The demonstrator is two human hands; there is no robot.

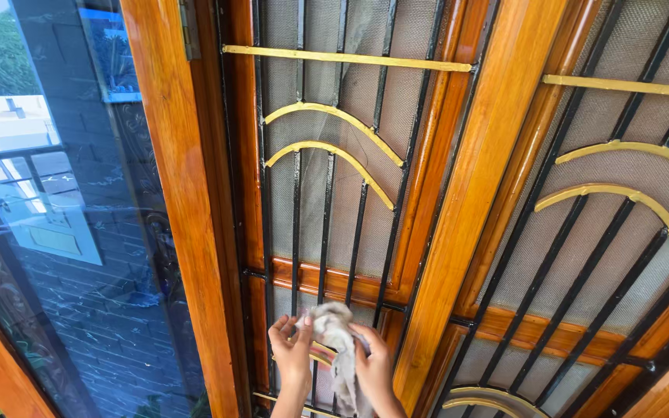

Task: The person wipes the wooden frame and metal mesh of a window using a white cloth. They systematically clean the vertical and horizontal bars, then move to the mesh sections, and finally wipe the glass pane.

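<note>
Both hands were up against the lower part of a wooden grille door, w/ a pale grey cleaning cloth (334, 340) between them. Left hand (292, 348) had fingers partly curled, fingertips on the cloth's left edge, near a black vertical bar (297, 232). Right hand (373, 360) was closed around the cloth's right side, thumb & fingers pinching it; the rest of the cloth hung down betw. the wrists. Cloth sat just below the door's horizontal wooden rail (327, 280), pressed on the bars and the mesh screen (350, 131) behind them.

Door frame (187, 232) was glossy orange-brown wood. Grille had black upright bars plus gold trim: a straight gold bar (346, 58) near the top and two gold arcs (334, 151) under it. A 2nd door panel (621, 232) to the right had the same pattern, tilted in view. A bit of gold arc showed just behind the hands, partly hidden by the cloth.

To the left, a dark glass pane (63, 255) reflected a brick wall, a railing & sky.
</note>
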